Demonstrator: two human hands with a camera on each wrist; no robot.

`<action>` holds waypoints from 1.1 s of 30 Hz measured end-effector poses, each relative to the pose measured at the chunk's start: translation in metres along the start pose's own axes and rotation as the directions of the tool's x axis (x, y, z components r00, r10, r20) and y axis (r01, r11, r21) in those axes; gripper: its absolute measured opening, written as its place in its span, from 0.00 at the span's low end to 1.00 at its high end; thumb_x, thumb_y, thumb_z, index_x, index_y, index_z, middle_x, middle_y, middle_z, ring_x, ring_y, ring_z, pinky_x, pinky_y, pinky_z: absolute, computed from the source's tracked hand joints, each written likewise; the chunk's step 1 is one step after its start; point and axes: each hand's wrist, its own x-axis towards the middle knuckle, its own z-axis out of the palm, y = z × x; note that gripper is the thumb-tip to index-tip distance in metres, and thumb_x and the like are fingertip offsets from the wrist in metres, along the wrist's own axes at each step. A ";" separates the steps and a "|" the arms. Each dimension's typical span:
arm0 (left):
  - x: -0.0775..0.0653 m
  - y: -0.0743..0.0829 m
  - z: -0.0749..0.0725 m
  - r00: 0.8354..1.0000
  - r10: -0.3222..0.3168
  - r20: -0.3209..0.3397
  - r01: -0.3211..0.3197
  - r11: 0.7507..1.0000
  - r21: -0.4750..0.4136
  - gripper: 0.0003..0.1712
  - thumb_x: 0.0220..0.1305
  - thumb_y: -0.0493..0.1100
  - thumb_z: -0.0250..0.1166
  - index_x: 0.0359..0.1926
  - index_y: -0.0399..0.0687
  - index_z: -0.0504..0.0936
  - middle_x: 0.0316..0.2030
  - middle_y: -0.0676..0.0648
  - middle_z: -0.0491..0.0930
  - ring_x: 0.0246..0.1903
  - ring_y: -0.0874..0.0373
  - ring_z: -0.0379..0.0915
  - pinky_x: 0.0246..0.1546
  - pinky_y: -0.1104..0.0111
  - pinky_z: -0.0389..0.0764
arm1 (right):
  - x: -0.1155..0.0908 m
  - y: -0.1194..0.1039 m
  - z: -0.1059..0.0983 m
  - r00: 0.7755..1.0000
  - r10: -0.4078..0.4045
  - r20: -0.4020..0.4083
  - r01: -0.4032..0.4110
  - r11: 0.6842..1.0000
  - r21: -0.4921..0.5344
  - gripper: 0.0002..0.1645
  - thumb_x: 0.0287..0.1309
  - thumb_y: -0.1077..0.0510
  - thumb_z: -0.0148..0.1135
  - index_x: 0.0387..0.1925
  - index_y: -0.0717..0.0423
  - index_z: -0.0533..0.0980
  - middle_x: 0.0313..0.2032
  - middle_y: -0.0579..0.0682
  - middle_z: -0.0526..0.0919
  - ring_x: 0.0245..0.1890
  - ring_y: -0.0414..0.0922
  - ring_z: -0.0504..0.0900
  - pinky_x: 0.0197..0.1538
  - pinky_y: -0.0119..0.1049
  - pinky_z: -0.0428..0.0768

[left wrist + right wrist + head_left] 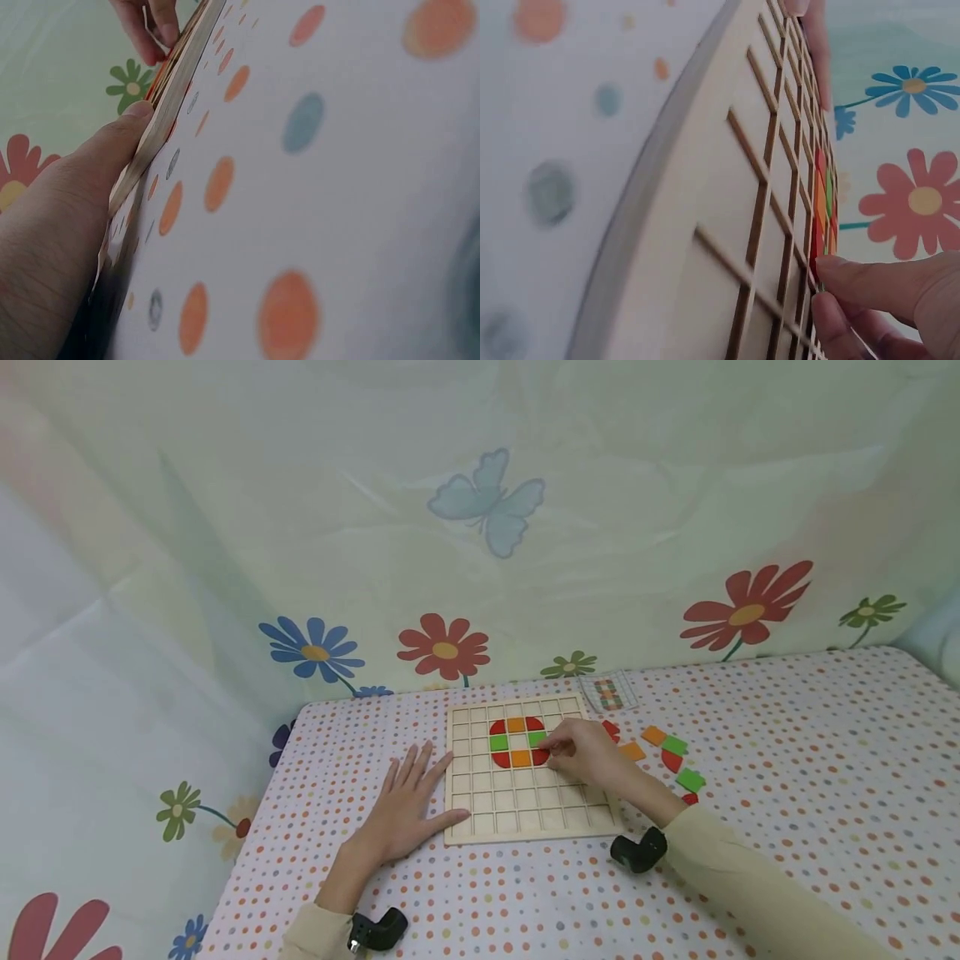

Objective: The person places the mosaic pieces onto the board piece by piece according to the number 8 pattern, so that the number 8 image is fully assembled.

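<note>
A wooden grid board (517,810) lies on the table with a ring of red, orange and green tiles on it. My left hand (405,810) lies spread at the board's left side; its thumb touches the board's edge, as the left wrist view also shows. My right hand (588,752) is over the ring's right side, fingertips brought together at a green tile (536,738). A green sliver shows between the thumb and finger in the right wrist view. The fingers partly cover this tile and the red quarter-round tile (537,757) beside it.
Right of the board lie loose tiles: orange (654,735), green (690,780) and red (672,761) ones among them. A pattern card (609,692) lies behind the board's far right corner. A flowered cloth (600,527) hangs behind the dotted tablecloth (810,760).
</note>
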 end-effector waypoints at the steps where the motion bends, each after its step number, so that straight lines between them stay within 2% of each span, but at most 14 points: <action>1: 0.000 0.000 0.000 1.000 -0.002 0.003 0.002 1.000 0.002 0.55 0.69 0.76 0.57 0.85 0.58 0.49 0.84 0.43 0.38 0.83 0.44 0.27 0.80 0.45 0.32 | -0.003 0.002 -0.003 1.000 0.001 0.000 -0.001 1.000 0.005 0.12 0.58 0.72 0.73 0.44 0.65 0.88 0.37 0.51 0.85 0.36 0.44 0.81 0.41 0.38 0.84; 7: -0.001 0.002 0.000 1.000 0.007 -0.004 -0.007 1.000 0.008 0.55 0.68 0.75 0.57 0.85 0.57 0.50 0.84 0.43 0.39 0.83 0.44 0.29 0.80 0.44 0.34 | -0.029 0.019 -0.029 1.000 -0.010 -0.028 0.010 1.000 0.002 0.11 0.58 0.70 0.73 0.44 0.64 0.88 0.37 0.51 0.85 0.37 0.45 0.81 0.41 0.38 0.83; 13: 0.000 0.002 0.001 1.000 0.006 -0.011 -0.006 1.000 0.012 0.54 0.68 0.76 0.57 0.85 0.58 0.51 0.84 0.43 0.40 0.83 0.44 0.29 0.80 0.44 0.35 | -0.043 0.038 -0.057 0.997 -0.009 -0.080 0.005 0.999 -0.048 0.12 0.54 0.72 0.76 0.41 0.63 0.87 0.40 0.58 0.85 0.38 0.54 0.85 0.39 0.46 0.87; 17: 0.000 0.001 0.001 1.000 0.008 -0.029 -0.009 1.000 -0.005 0.54 0.68 0.75 0.58 0.84 0.56 0.53 0.84 0.41 0.42 0.83 0.41 0.31 0.80 0.42 0.38 | -0.047 0.044 -0.071 0.996 -0.004 -0.092 -0.004 0.997 -0.081 0.13 0.56 0.72 0.74 0.43 0.62 0.87 0.46 0.62 0.85 0.41 0.56 0.84 0.34 0.39 0.84; 20: 0.000 0.001 0.001 1.000 0.004 -0.027 -0.004 1.000 -0.008 0.54 0.69 0.75 0.58 0.85 0.57 0.53 0.84 0.41 0.42 0.83 0.41 0.31 0.80 0.42 0.37 | -0.048 0.047 -0.074 0.996 -0.011 -0.088 0.002 0.994 -0.108 0.12 0.57 0.72 0.73 0.44 0.62 0.87 0.48 0.62 0.86 0.45 0.58 0.84 0.36 0.38 0.82; 24: 0.000 0.001 0.002 1.000 -0.006 -0.006 0.006 1.000 -0.003 0.54 0.69 0.76 0.56 0.85 0.59 0.50 0.84 0.43 0.39 0.83 0.44 0.28 0.81 0.44 0.34 | -0.048 0.052 -0.070 0.999 0.009 -0.048 -0.016 0.989 -0.147 0.13 0.54 0.71 0.76 0.43 0.61 0.88 0.46 0.60 0.87 0.42 0.54 0.81 0.39 0.42 0.80; 29: 0.000 0.001 0.001 1.000 0.005 -0.014 -0.005 1.000 -0.005 0.54 0.69 0.75 0.57 0.85 0.58 0.50 0.84 0.43 0.39 0.83 0.44 0.28 0.80 0.44 0.34 | -0.048 0.058 -0.067 0.997 0.078 -0.021 -0.080 0.985 -0.155 0.16 0.53 0.70 0.77 0.46 0.64 0.87 0.46 0.62 0.86 0.41 0.56 0.83 0.43 0.51 0.85; 33: 0.001 0.001 0.001 1.000 0.003 -0.015 -0.003 1.000 0.002 0.54 0.68 0.75 0.57 0.85 0.58 0.51 0.84 0.43 0.39 0.83 0.44 0.28 0.80 0.44 0.34 | -0.048 0.060 -0.069 0.995 0.102 -0.013 -0.102 0.986 -0.128 0.17 0.53 0.70 0.77 0.47 0.66 0.87 0.45 0.63 0.86 0.41 0.56 0.86 0.43 0.51 0.87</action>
